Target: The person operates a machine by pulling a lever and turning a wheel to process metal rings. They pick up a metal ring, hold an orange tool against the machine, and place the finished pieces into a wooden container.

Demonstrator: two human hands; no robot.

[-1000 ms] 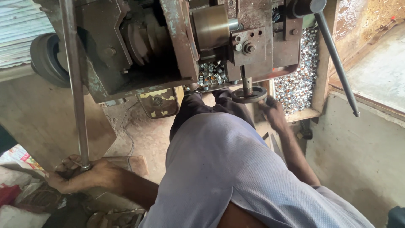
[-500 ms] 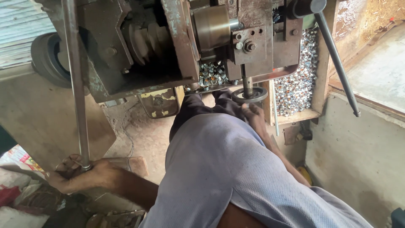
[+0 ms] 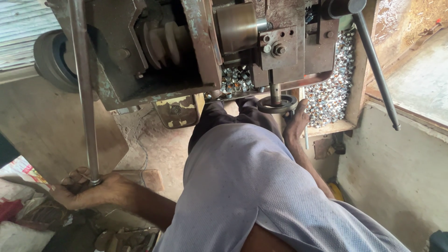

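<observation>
Heavy rusted steel machine (image 3: 186,51), rigid and fixed in place, fills the upper frame. A long steel rod (image 3: 84,93) hangs from it, stiff and probably smooth; the left hand (image 3: 91,192) is curled around its lower end, the natural place to grip. A second lever (image 3: 375,70) slants down at right. A tray of small shiny metal rings (image 3: 331,88), light and loose, sits behind. The right hand (image 3: 296,122) rests, fingers together, against a small round handwheel (image 3: 277,103). Crumpled coloured wrappers (image 3: 21,172) lie at lower left.
</observation>
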